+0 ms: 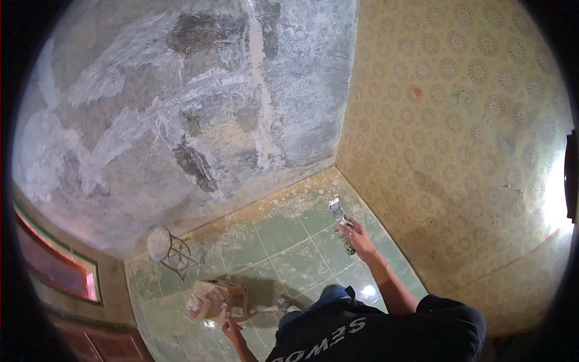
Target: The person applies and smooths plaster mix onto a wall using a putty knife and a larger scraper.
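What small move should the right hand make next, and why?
Probably lift the grey, flat-bladed scraper toward the rough grey wall: the right hand grips it, its blade appears against the green tiled floor, and that wall has dark patches between pale smears.

Black shirt [416,329]: we see one row of big, pale letters [321,346] on it.
Letters on the shirt: we can pick out an O, then one that looks like an M or a W, then an E, then an S at the right end.
Row of letters: we see it go up on a slant from left to right.
Left end of the row: the bottom edge cuts it off, so we cannot be sure of the whole word.
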Motion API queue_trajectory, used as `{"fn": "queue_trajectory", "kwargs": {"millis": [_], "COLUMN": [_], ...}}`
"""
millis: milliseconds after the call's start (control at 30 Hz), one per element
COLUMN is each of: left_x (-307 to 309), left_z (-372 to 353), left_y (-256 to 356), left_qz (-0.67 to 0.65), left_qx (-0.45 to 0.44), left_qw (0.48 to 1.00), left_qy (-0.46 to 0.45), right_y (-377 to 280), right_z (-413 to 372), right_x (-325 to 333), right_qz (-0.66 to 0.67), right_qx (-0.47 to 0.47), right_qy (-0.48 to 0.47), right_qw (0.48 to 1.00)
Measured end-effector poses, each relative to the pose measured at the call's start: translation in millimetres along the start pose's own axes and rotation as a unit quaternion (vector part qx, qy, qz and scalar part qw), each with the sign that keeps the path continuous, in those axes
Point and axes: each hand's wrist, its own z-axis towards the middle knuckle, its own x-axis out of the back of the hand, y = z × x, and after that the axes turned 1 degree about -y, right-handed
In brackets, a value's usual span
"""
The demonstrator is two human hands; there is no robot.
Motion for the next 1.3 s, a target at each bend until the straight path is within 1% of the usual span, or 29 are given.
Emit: {"fn": "queue_trajectory", "kwargs": {"millis": [33,100,133,167,200,267,333,367,400,433,467,500,533,567,600,633,667,733,767,800,867,900,967,1000,1067,1133,1200,1267,1300], "left_x": [4.9,2.9,-4.5,-14.7,-29.8,-68.7,-89.1,-89.0,-94.2,-106.1,-115.0,-115.1,-106.4,-101.6,-103.7,-119.2,-132.7,-142.0,-141.3,-139.0,-132.5,-126.9,-113.4,-104.5,-88.0,-66.6,-40.6,-14.0,-3.1], "left_z": [-10.5,-50.6,-69.9,-92.2,-113.1,-154.1,-209.0,-225.1,-251.3,-268.0,-275.7,-276.9,-271.5,-272.0,-286.9,-322.4,-346.9,-365.9,-372.9,-376.1,-379.5,-384.7,-403.1,-412.4,-428.9,-445.2,-459.5,-470.4,-475.0], "left_y": [-26.8,-39.5,-46.2,-48.5,-46.4,-42.9,-44.7,-50.9,-55.0,-57.0,-54.6,-62.8,-88.1,-101.7,-94.1,-52.1,-25.0,-14.3,-14.8,-22.4,-35.9,-38.9,-47.2,-52.5,-63.9,-79.1,-98.6,-120.8,-133.9], "left_qz": [-0.009,-0.015,-0.015,-0.020,0.008,0.040,0.023,0.100,0.098,0.081,0.064,0.057,0.143,0.229,0.226,0.144,0.057,0.029,0.009,0.003,0.016,0.009,-0.061,-0.068,-0.125,-0.139,-0.149,-0.074,-0.078], "left_qx": [-0.023,-0.054,-0.074,-0.075,-0.060,-0.046,-0.097,-0.078,-0.078,-0.095,-0.116,-0.127,-0.186,-0.238,-0.241,-0.189,-0.135,-0.132,-0.126,-0.127,-0.182,-0.183,-0.134,-0.131,-0.080,-0.082,-0.084,-0.081,-0.080], "left_qw": [0.999,0.996,0.993,0.992,0.991,0.986,0.987,0.989,0.989,0.987,0.982,0.980,0.962,0.933,0.933,0.968,0.989,0.991,0.992,0.992,0.982,0.982,0.986,0.987,0.987,0.986,0.985,0.994,0.994], "left_qy": [0.046,0.073,0.090,0.098,0.121,0.154,0.125,0.070,0.073,0.105,0.137,0.140,0.142,0.143,0.144,0.076,0.007,-0.009,-0.026,-0.024,-0.047,-0.042,-0.074,-0.068,-0.058,-0.043,-0.028,0.009,0.012], "right_y": [0.9,5.1,8.4,8.7,7.2,4.7,5.7,8.3,9.6,12.0,15.1,15.7,18.8,23.3,27.1,28.2,27.6,30.5,29.7,29.0,24.9,21.9,20.2,22.8,21.0,15.0,14.3,9.4,10.2], "right_z": [-4.4,-12.8,-17.6,-24.1,-29.1,-39.9,-67.6,-77.0,-91.5,-102.4,-110.2,-120.3,-127.3,-136.4,-147.8,-158.7,-167.9,-182.0,-189.1,-195.2,-208.9,-215.4,-228.0,-232.4,-245.4,-259.8,-273.2,-288.2,-295.1], "right_x": [15.0,49.0,68.2,86.0,105.1,145.0,185.5,206.4,227.5,245.7,259.2,275.1,287.7,301.0,313.9,324.5,332.9,345.4,349.8,351.6,349.4,345.5,338.4,332.3,320.6,306.5,294.2,285.6,282.9], "right_qz": [0.003,0.037,0.034,0.023,0.013,0.033,0.016,0.004,0.002,0.017,0.034,0.030,0.036,0.031,0.023,0.022,0.026,0.026,0.012,-0.001,-0.009,-0.019,-0.038,-0.039,-0.046,-0.068,-0.065,-0.090,-0.094], "right_qx": [0.003,0.004,0.006,0.012,0.020,0.022,0.001,0.000,0.001,-0.010,-0.019,-0.020,-0.010,-0.014,-0.021,-0.014,-0.014,-0.009,-0.016,-0.023,-0.021,-0.018,-0.014,-0.006,0.006,0.000,0.004,-0.011,-0.009], "right_qy": [-0.020,-0.058,-0.067,-0.078,-0.089,-0.111,-0.115,-0.115,-0.118,-0.101,-0.084,-0.090,-0.095,-0.074,-0.052,-0.052,-0.039,-0.032,-0.031,-0.030,-0.032,-0.034,-0.042,-0.048,-0.059,-0.094,-0.104,-0.115,-0.118], "right_qw": [1.000,0.998,0.997,0.997,0.996,0.993,0.993,0.993,0.993,0.995,0.996,0.995,0.995,0.997,0.998,0.998,0.999,0.999,0.999,0.999,0.999,0.999,0.998,0.998,0.997,0.993,0.992,0.989,0.989]}}
